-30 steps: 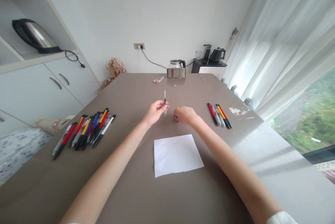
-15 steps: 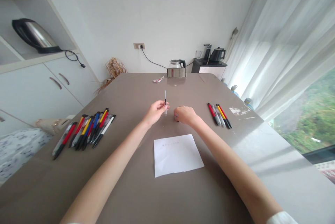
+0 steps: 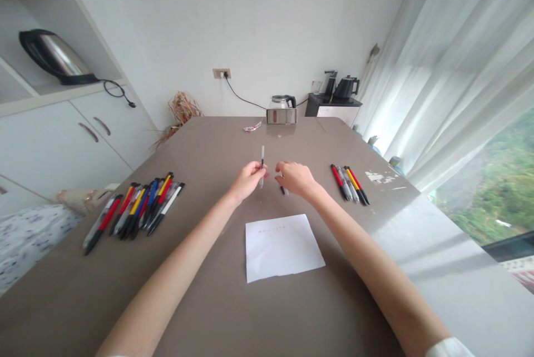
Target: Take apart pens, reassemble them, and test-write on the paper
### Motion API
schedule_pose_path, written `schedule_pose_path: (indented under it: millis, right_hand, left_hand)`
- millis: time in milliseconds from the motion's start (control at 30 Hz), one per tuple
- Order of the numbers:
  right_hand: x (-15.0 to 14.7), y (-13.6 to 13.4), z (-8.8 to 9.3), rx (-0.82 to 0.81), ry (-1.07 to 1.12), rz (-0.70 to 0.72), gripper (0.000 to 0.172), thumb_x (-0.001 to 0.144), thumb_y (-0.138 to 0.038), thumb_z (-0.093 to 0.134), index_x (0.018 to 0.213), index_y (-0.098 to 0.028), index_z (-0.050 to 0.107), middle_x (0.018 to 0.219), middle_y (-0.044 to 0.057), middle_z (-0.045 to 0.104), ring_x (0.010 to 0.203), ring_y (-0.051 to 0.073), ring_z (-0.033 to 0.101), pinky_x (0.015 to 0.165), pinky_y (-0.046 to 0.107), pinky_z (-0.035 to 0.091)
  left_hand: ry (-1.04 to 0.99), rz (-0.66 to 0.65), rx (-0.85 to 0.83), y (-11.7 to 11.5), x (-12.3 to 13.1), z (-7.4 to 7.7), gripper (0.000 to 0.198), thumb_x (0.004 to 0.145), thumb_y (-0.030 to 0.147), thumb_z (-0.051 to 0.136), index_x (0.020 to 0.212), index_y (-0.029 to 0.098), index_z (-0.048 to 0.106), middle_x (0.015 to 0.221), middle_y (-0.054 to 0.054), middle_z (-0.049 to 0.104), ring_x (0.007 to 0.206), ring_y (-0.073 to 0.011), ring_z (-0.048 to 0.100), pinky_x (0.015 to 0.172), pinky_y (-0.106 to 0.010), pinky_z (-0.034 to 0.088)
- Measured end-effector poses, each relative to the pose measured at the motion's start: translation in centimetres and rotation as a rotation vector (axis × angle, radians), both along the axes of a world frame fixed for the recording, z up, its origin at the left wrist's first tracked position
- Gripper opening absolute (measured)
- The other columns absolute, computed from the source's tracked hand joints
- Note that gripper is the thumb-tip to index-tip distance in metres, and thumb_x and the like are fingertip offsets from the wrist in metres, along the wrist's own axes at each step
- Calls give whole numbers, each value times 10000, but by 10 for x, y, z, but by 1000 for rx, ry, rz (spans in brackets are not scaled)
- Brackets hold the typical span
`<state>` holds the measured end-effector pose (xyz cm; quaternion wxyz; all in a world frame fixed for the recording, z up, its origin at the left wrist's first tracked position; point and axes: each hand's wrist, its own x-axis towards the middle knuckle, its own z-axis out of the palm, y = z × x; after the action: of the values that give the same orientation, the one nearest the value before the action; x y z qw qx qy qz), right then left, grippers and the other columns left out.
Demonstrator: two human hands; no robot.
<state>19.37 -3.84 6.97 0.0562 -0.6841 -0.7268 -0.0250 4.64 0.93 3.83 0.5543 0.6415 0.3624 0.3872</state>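
My left hand (image 3: 249,180) pinches a slim clear pen (image 3: 262,155) with a dark band, held upright above the table. To its right, my right hand (image 3: 293,175) hovers low with thumb and fingers apart and nothing visible between them. Just under its fingertips lies a small black-and-clear piece (image 3: 283,191), perhaps a pen cap, partly hidden by the hand. Nearer to me, a white sheet of paper (image 3: 283,251) with a faint line of writing lies between my forearms.
A pile of assorted pens (image 3: 142,204) spreads over the table's left side. Several more pens (image 3: 350,184) lie together on the right. At the far edge stand a metal box (image 3: 282,116) and a glass pot (image 3: 278,102). White curtains (image 3: 442,56) hang on the right.
My right hand has let go of the small black-and-clear piece, leaving it on the table, and its fingers have lifted and parted. My left hand and the pen have shifted slightly.
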Motion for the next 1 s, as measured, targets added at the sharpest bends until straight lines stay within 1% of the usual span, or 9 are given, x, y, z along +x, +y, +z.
schedule_pose_path:
  millis: [133, 233, 300, 433, 533, 600, 733, 867, 1000]
  right_hand:
    - [-1, -2, 6, 138, 114, 43, 266, 785, -392, 409, 970, -221, 494, 960, 32, 582, 774, 155, 546, 575, 237, 357]
    - [-4, -5, 9, 180, 174, 102, 249, 794, -387, 396, 958, -223, 486, 932, 18, 581, 763, 138, 534, 564, 220, 326]
    - [-6, -7, 10, 189, 200, 131, 237, 802, -373, 386, 958, -224, 484, 910, 10, 580, 748, 128, 527, 560, 212, 313]
    - [-8, -9, 12, 183, 215, 159, 213, 790, -350, 412, 943, -222, 488, 886, 2, 573, 711, 114, 516, 551, 204, 300]
    - [-8, -8, 11, 179, 212, 177, 200, 787, -356, 416, 919, -224, 489, 874, -2, 571, 696, 110, 510, 548, 204, 300]
    - [-7, -7, 9, 175, 209, 178, 222, 784, -384, 421, 930, -227, 480, 876, -1, 570, 701, 112, 512, 543, 204, 303]
    - [-2, -3, 4, 106, 165, 113, 323, 746, -449, 467, 978, -225, 478, 911, 21, 563, 749, 135, 532, 545, 211, 330]
    - [3, 0, -3, -47, 25, 44, 288, 727, -434, 500, 929, -236, 557, 957, 56, 543, 775, 173, 556, 599, 247, 376]
    - [2, 1, -9, -123, -31, 19, 289, 722, -387, 516, 968, -249, 575, 997, 75, 533, 815, 199, 563, 643, 276, 409]
  left_hand:
    - [-6, 24, -14, 3, 2, -5, 104, 723, 224, 467, 786, 149, 503, 631, 13, 504, 598, -88, 509, 622, -238, 423]
    - [-28, 14, -13, 4, 4, -7, 94, 715, 234, 475, 761, 155, 498, 585, 37, 429, 555, -72, 446, 608, -235, 428]
    - [-23, 7, -10, 3, 4, -6, 132, 716, 275, 488, 766, 153, 505, 578, 38, 409, 553, -73, 425, 599, -236, 430]
    - [14, -15, 36, -1, 4, -3, 263, 720, 391, 490, 781, 139, 534, 618, 9, 457, 611, -96, 452, 595, -239, 430]
    - [21, -38, 89, -1, 3, -3, 302, 720, 419, 484, 818, 141, 551, 726, -20, 518, 686, -113, 482, 608, -236, 427]
    - [32, -28, 117, -1, 2, -5, 307, 715, 420, 491, 832, 143, 553, 776, -29, 535, 709, -118, 492, 605, -232, 425]
    - [81, 53, 149, 3, -1, -8, 318, 716, 436, 481, 810, 139, 548, 743, -25, 530, 649, -104, 484, 562, -224, 423]
    - [105, 93, 169, 4, -2, -8, 310, 727, 434, 465, 818, 148, 545, 769, -22, 536, 579, -75, 459, 521, -203, 416]
    - [116, 84, 196, 2, -1, -5, 290, 739, 425, 452, 806, 158, 541, 734, -6, 519, 540, -61, 440, 486, -181, 401]
